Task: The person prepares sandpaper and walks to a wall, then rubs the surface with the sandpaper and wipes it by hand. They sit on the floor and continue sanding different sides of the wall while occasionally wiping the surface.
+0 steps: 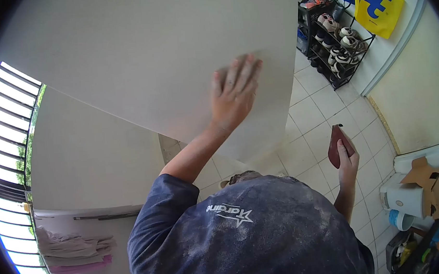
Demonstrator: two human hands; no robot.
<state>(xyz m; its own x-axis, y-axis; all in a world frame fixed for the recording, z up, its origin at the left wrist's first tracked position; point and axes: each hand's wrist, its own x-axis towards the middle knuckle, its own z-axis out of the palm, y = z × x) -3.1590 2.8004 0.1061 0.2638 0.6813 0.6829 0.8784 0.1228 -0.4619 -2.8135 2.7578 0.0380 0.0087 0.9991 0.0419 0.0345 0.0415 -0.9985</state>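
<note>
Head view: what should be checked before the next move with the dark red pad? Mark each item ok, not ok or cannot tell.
1. Left hand laid on the white panel, fingers extended: ok.
2. Dark red pad gripped in the right hand: ok.
3. Pad in contact with the panel: not ok; it is held off to the side, over the floor tiles.
4. Right hand apart from the cardboard box: ok.
5. Wear on the pad's surface: cannot tell; too small here.

Wall (144,49) surf. smooth, matt; shirt (270,242) cloth, v. dusty
</note>
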